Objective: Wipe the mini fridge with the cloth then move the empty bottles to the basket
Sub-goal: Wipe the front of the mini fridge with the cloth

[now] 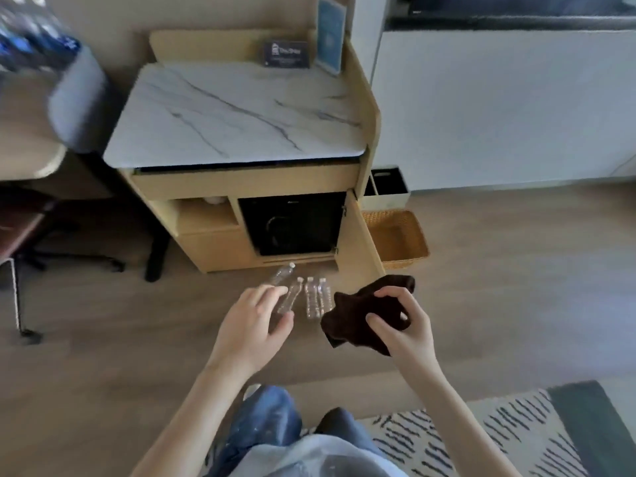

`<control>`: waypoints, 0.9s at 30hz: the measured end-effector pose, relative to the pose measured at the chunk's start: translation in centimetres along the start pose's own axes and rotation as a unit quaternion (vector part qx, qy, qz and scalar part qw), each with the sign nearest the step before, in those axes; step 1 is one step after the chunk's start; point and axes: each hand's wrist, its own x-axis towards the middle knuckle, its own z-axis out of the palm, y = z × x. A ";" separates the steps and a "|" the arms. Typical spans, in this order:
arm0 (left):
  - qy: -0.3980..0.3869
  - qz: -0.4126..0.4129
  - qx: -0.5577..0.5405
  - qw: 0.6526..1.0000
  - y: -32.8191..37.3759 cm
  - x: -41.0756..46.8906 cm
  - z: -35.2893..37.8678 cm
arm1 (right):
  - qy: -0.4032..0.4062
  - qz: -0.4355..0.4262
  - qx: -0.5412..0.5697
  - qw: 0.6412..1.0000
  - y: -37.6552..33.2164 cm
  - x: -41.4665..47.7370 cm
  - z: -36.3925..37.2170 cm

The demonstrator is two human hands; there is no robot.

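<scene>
The right hand (402, 325) grips the dark brown cloth (364, 304) between thumb and curled fingers, above the wooden floor (499, 270) near the cabinet (213, 242) and its open door. The left hand (254, 321) is loosely spread over one of the four bottles (315, 297) (contact cannot be told). They lie on the floor by the cabinet's front edge, below the black mini fridge (290, 225). The wicker basket (421, 235) sits right of the door.

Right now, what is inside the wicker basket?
Inside the wicker basket only its woven bottom shows, no bottles. The open cabinet door covers its left edge.
</scene>
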 end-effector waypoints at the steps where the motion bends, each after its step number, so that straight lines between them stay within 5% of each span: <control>1: 0.008 -0.019 0.000 1.000 -1.0 -0.1 -0.4 | -0.020 0.004 0.001 1.000 0.0 0.8 1.3; 8: 0.037 -0.078 0.006 0.996 -8.9 1.4 -3.2 | -0.090 0.035 -0.010 0.995 0.4 5.5 11.3; 16: 0.007 -0.028 0.024 0.999 -18.5 9.3 -7.5 | -0.046 0.036 -0.021 0.998 -0.4 11.4 21.1; 27: -0.031 -0.017 -0.011 0.999 -22.5 17.7 -3.4 | -0.030 0.070 -0.054 0.996 3.3 19.6 24.0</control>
